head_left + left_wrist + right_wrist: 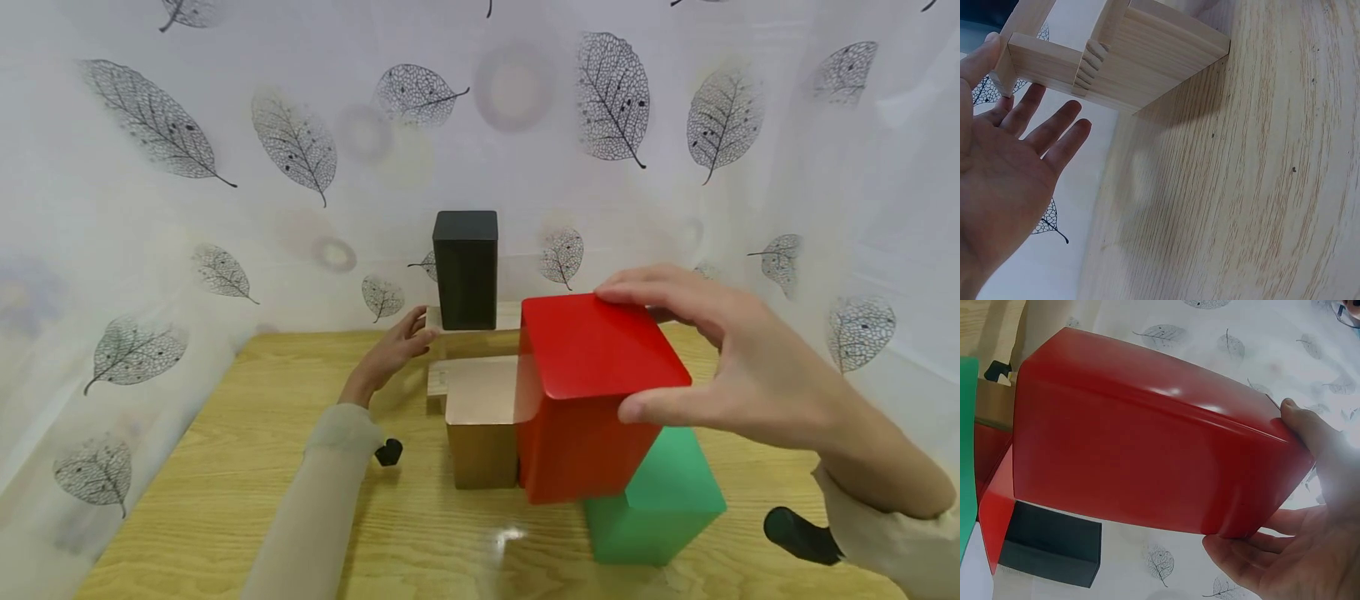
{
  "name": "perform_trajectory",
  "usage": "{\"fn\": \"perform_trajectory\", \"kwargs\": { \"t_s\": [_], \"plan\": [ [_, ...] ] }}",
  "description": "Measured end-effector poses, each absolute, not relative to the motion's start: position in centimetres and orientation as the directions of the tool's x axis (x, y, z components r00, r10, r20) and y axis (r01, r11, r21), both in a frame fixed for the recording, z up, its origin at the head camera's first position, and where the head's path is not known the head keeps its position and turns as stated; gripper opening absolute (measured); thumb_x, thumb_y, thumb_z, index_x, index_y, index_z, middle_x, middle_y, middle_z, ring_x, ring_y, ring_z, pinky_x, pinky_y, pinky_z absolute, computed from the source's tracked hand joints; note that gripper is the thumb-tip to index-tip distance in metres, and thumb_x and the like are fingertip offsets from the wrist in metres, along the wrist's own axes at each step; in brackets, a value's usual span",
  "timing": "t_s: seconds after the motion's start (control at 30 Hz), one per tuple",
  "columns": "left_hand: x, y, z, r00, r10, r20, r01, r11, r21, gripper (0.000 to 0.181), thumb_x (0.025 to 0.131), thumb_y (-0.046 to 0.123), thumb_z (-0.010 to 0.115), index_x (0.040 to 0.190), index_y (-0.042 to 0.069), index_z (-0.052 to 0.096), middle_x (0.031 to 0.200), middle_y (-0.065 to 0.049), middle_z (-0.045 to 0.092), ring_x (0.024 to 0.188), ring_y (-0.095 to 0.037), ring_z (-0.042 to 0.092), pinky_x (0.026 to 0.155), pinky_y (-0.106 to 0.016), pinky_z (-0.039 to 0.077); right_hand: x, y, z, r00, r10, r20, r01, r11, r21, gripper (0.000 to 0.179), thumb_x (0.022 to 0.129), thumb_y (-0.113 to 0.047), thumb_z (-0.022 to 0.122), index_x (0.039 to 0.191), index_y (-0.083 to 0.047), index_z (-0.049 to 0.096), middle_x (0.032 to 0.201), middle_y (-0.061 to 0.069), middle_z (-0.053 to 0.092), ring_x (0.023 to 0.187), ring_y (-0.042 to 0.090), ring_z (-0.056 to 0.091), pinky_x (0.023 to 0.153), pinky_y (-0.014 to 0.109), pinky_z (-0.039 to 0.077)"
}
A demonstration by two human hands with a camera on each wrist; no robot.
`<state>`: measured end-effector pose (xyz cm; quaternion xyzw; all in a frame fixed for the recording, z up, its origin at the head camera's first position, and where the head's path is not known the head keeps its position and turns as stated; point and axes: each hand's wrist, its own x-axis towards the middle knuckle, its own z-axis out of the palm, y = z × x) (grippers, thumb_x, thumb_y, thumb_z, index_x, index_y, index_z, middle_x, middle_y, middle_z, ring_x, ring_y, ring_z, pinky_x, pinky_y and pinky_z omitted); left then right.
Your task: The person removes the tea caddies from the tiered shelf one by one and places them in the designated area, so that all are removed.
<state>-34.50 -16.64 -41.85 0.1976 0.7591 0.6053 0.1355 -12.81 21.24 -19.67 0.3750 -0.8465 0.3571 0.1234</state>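
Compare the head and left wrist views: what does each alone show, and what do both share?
Only the head view: the green box, the brown box and the right hand holding the red box.
Only the left wrist view: the palm of the left hand and dark specks on the table.
Both: the left hand touching the wood stand, the table and the leaf-print curtain. A dark shape at the left wrist view's top left may be the black box.

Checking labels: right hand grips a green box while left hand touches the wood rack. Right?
Not green: the head view shows the right hand gripping a red box. The left hand does touch the wood rack.
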Motion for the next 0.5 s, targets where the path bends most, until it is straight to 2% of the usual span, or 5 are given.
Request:
{"fn": "perform_trajectory", "kwargs": {
  "t_s": [0.3,0.5],
  "plan": [
    [-34.6,-16.5,-41.9,-0.886,0.463,0.033,0.131,0.181,0.975,0.075,0.112,0.026,0.05,0.167,0.007,0.003,0.17,-0.023,0.009,0.152,-0.039,0.026,0.122,-0.054,0.029,-11.6,20.9,-20.9,-0.697,-0.561,0.447,-0.714,0.483,-0.507,0.089,0.063,-0.011,0.101,0.143,-0.019,0.062,0.142,-0.008,0.057,0.124,0.014,0.058,0.102,0.023,0.049],
    [-34.4,-16.5,-41.7,-0.886,0.463,0.034,0.13,0.178,0.975,0.074,0.112,0.026,0.05,0.167,0.008,0.003,0.17,-0.022,0.009,0.152,-0.04,0.027,0.122,-0.055,0.03,-11.6,21.0,-22.1,-0.648,-0.587,0.486,-0.761,0.517,-0.391,0.086,0.065,-0.023,0.101,0.141,-0.015,0.063,0.14,-0.008,0.061,0.124,0.012,0.061,0.101,0.019,0.05]
  ]
}}
